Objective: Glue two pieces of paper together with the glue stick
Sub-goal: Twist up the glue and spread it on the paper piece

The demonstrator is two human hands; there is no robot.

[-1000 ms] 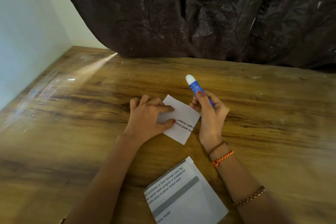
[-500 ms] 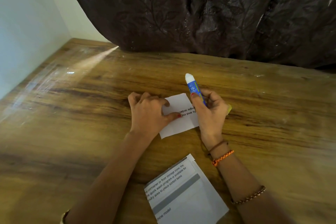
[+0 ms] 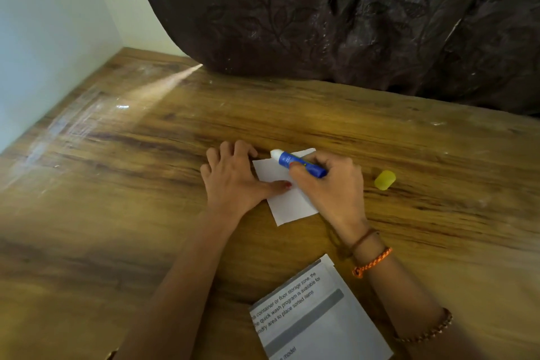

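Head view: left hand (image 3: 233, 178) presses small paper (image 3: 287, 199) flat, fingers spread; right hand (image 3: 333, 184) fingers grip glue stick (image 3: 298, 162).

Table (image 3: 409, 242): brown wood grain with darker streaks and a pale glare band at far left.
Curtain (image 3: 321, 9): dark brown, embossed leaf-and-vine pattern.
Wall (image 3: 43, 23): pale blue-white.
Glue stick (image 3: 298, 162): blue barrel with small red and yellow marks, white tip.
Cap (image 3: 385, 180): translucent yellow.
Small paper (image 3: 289, 202): plain white.
Printed sheet (image 3: 318, 321): white, black text, grey bar.
Bracelet (image 3: 371, 263): orange braid; another (image 3: 429, 330) of brown beads.
Fingernail (image 3: 288, 184): red.
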